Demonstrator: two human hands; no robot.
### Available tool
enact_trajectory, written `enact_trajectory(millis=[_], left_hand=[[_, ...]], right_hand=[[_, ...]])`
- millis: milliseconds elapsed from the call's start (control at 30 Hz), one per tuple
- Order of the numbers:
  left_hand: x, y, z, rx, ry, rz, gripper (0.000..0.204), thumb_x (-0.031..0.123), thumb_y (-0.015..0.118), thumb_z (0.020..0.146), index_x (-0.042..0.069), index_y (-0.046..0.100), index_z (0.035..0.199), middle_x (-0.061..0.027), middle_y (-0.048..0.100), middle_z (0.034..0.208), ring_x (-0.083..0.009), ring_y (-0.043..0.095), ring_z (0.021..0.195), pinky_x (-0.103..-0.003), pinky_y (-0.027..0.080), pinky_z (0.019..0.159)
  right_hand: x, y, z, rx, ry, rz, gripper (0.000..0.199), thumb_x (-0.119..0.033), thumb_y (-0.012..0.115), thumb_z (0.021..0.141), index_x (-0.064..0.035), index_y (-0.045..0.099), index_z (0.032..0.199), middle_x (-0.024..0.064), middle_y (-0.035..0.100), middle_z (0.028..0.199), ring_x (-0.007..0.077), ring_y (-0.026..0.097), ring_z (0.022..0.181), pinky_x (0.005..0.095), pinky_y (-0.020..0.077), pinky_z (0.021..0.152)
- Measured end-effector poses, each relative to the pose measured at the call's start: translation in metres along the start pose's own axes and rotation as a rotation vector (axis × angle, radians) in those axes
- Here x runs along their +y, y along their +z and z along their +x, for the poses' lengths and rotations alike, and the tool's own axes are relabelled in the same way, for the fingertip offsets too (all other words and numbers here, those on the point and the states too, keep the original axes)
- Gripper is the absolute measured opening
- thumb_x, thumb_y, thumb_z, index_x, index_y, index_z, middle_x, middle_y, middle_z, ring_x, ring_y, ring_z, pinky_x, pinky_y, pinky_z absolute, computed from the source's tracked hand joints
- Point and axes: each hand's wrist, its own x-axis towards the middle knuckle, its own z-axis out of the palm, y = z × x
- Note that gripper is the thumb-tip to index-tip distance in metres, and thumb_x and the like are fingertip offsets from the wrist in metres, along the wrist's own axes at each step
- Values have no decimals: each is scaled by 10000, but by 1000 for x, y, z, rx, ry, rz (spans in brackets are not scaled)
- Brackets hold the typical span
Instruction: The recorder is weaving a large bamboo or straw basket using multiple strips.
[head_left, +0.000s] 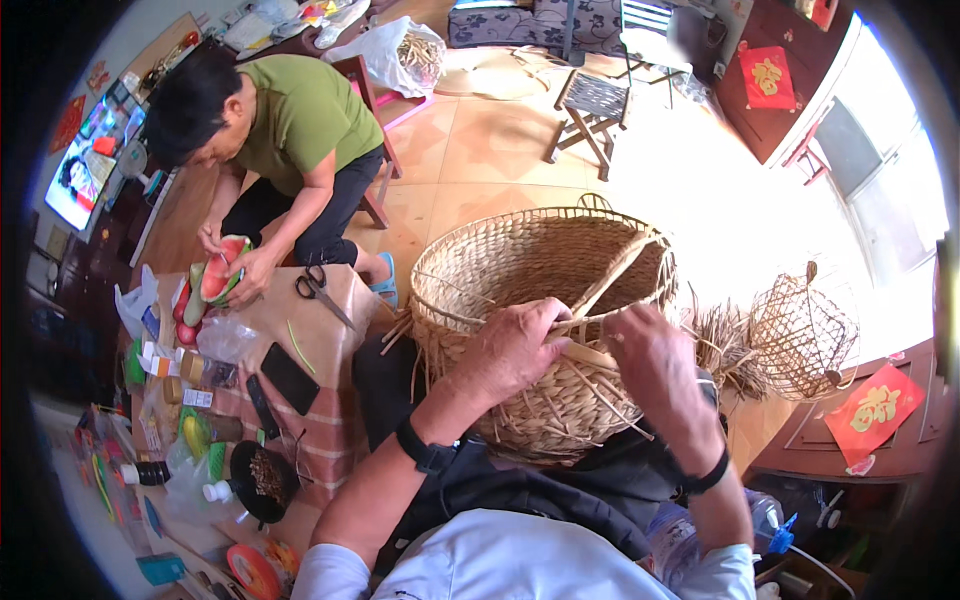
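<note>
A large round woven straw basket (545, 300) is being held on the lap, left hand (515, 350) and right hand (655, 362) fingers closed on rim strands (600, 352); body is woven, rim ends are being left loose.

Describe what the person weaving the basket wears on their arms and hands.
Both hands are bare, with no gloves. The left hand has a black watch-like band on its wrist; the right hand has a plain black band on its wrist. The forearms are uncovered; short, pale blue-white sleeves end above the elbows. No rings can be made out.
</note>
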Motion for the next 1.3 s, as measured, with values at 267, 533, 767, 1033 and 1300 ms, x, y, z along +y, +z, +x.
enact_trajectory(millis=[267,533,767,1033,1300], left_hand=[[10,11,21,-101,-172,-7,241,120,744,897,-3,698,1099,-215,753,893,-354,752,830,-424,579,762],[-14,-7,37,-407,-355,-485,269,80,751,921,-41,724,1161,-43,783,936,-75,684,829,-249,557,764],[-34,-16,50,-655,-473,-674,295,211,793,961,-33,768,1125,0,755,947,-50,655,863,-219,527,792],[-41,-17,56,-779,-465,-616,559,573,654,1016,27,771,980,103,555,754,-19,440,671,-242,364,571],[-38,-23,44,-555,-278,-324,579,567,678,978,-11,691,951,-3,616,860,-145,585,841,-331,493,765]], right_hand=[[-19,44,-50,220,138,175,167,-72,693,931,-76,629,1085,147,592,1026,366,669,798,478,536,646],[-8,57,-32,217,135,123,333,-101,752,883,-114,614,1186,119,557,956,341,661,763,449,519,610],[1,58,-36,225,87,182,470,-79,788,846,-141,640,1288,86,560,941,282,651,780,415,525,611],[-1,56,-40,206,29,142,510,-95,770,859,-163,660,1352,70,558,935,257,644,769,398,529,618],[-4,47,-22,114,105,114,280,-141,754,878,-152,729,1156,80,578,936,293,684,721,425,545,610]])
